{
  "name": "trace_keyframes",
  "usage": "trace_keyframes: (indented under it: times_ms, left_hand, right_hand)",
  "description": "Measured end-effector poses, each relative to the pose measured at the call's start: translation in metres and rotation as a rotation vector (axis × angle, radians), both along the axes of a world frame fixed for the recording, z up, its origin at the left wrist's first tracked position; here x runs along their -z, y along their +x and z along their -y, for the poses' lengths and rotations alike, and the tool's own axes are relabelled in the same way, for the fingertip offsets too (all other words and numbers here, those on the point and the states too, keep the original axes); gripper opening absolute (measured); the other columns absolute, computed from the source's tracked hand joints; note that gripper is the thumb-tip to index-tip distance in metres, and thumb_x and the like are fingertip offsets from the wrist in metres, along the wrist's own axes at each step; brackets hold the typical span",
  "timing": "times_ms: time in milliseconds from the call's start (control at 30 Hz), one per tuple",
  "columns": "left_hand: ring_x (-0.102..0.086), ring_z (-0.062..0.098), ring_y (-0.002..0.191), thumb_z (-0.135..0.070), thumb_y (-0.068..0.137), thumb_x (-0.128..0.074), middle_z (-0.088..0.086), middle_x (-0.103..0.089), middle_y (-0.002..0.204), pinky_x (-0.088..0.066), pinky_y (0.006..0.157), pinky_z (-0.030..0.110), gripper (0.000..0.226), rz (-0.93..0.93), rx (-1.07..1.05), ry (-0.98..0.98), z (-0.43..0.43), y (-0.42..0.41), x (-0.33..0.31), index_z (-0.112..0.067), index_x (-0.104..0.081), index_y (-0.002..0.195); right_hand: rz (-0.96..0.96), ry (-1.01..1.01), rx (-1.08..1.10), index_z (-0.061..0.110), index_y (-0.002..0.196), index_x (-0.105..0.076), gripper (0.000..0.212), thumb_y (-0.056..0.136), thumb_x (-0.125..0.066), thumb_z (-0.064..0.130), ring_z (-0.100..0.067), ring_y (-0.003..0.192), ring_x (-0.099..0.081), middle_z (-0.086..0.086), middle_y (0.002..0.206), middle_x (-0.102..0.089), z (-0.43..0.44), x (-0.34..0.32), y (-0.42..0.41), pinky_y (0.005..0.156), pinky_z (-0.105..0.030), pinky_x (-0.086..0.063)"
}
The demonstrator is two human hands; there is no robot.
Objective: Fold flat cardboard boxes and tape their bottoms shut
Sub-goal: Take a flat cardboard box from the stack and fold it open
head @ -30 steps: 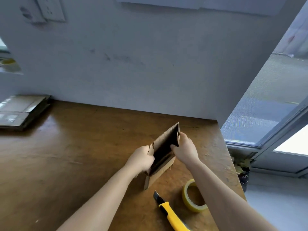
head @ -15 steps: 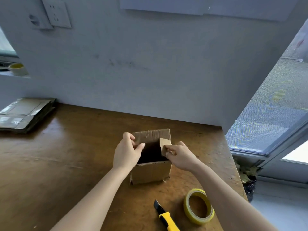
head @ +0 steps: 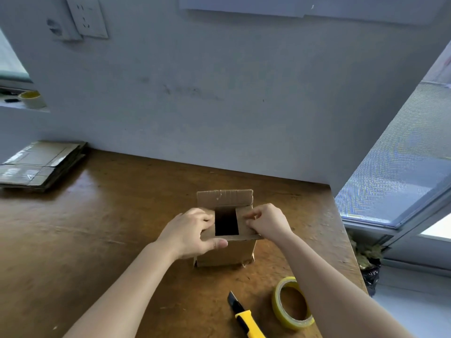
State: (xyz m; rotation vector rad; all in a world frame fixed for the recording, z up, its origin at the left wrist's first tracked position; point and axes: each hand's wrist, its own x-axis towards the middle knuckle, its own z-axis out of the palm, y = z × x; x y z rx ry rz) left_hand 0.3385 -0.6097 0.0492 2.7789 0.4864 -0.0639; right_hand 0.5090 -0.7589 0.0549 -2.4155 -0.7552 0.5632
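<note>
Bench: wooden bench (head: 85, 240); flattened cardboard stack (head: 41, 164) upper left
Box: cardboard box (head: 227, 252) upright, frame centre, rear flap raised
Hands: left hand (head: 191, 231) grips left flap; right hand (head: 268, 222) pinches right flap
Lower right: tape roll (head: 278, 308), utility knife (head: 246, 323)

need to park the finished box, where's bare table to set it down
Widest bare patch: table between the flat cardboard stack and the box. Also a strip between box and wall. Crowded front right: knife and tape roll lie side by side.
</note>
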Motion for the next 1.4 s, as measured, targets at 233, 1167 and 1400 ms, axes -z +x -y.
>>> trace_keyframes:
  times_ms: [233, 1167, 1400]
  left_hand:
    - [-0.058, 0.006, 0.094, -0.049, 0.090, -0.055, -0.011, -0.061, 0.102, -0.044, 0.071, 0.014, 0.035, 0.309, -0.170, -0.056, -0.007, 0.008, 0.007, -0.026, -0.067, 0.113]
    - [-0.044, 0.015, 0.133, -0.033, 0.092, -0.059, 0.000, -0.055, 0.137, -0.039, 0.107, 0.032, 0.039, 0.397, -0.125, 0.067, 0.031, 0.013, 0.025, -0.013, -0.061, 0.126]
    - [-0.041, 0.014, 0.135, -0.030, 0.094, -0.056, 0.001, -0.052, 0.139, -0.037, 0.109, 0.032, 0.040, 0.405, -0.189, 0.021, 0.039, 0.016, 0.032, -0.012, -0.057, 0.130]
  right_hand:
    - [-0.282, -0.022, -0.171, 0.023, 0.125, -0.063, 0.055, 0.081, -0.067, 0.056, -0.012, 0.094, -0.058, 0.005, 0.112, -0.062, 0.006, -0.010, 0.001, 0.061, -0.019, -0.045]
    - [0.016, 0.095, -0.195, 0.029, 0.138, -0.044, 0.049, 0.093, -0.058, 0.042, -0.008, 0.090, -0.056, 0.003, 0.114, -0.058, 0.024, 0.016, -0.014, 0.066, -0.016, -0.045]
    - [0.162, -0.302, -0.099, 0.026, 0.085, -0.057, 0.036, 0.080, -0.065, 0.060, -0.007, 0.068, -0.057, 0.009, 0.078, -0.060, 0.090, 0.047, -0.028, 0.052, -0.019, -0.046]
